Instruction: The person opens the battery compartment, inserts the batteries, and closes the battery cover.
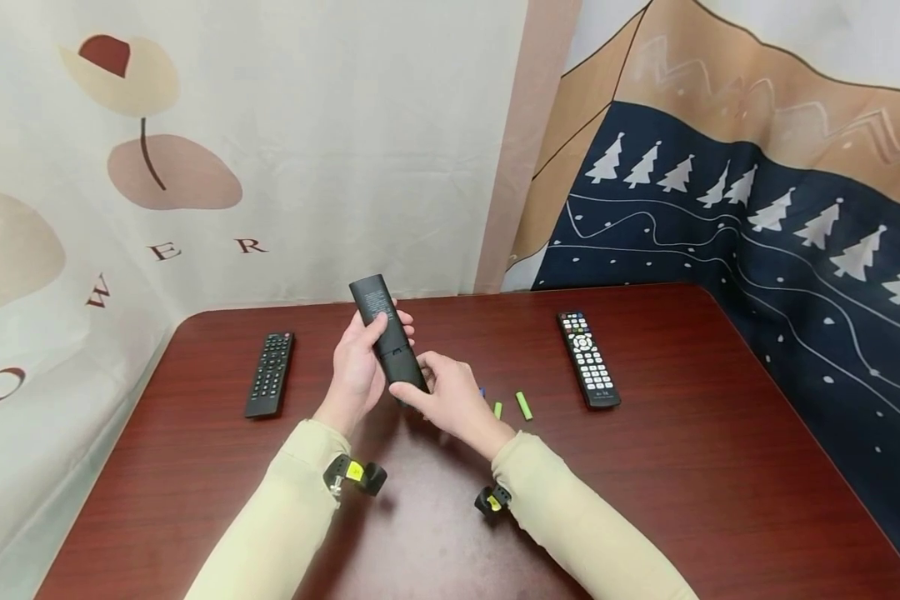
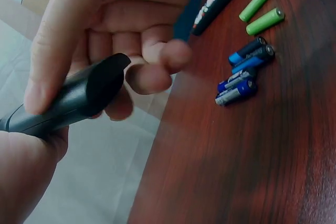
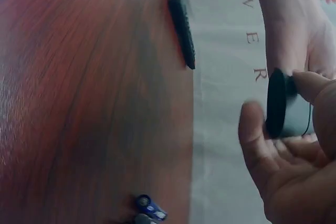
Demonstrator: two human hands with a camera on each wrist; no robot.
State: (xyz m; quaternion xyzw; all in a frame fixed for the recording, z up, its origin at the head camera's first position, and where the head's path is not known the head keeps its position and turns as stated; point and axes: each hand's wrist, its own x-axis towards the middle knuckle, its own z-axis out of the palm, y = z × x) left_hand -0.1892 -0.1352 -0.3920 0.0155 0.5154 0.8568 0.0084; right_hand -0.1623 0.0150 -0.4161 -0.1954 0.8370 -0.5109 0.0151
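A black remote control [image 1: 393,346] is held above the table, its back with small print and a battery cover facing up. My left hand [image 1: 356,364] grips it along the side, thumb across the back. My right hand [image 1: 450,396] holds the lower end, thumb lying on the cover and fingers at the far side. In the left wrist view the right hand's fingers curl near the remote's end. Green batteries [image 2: 265,21], black-and-blue batteries [image 2: 254,59] and blue-and-white batteries [image 2: 236,92] lie on the table; in the head view the hands partly hide them.
A second black remote [image 1: 270,375] lies on the table to the left. Another remote with white buttons [image 1: 589,360] lies to the right. The dark red wooden table [image 1: 682,483] ends at a curtain [image 1: 345,167] behind.
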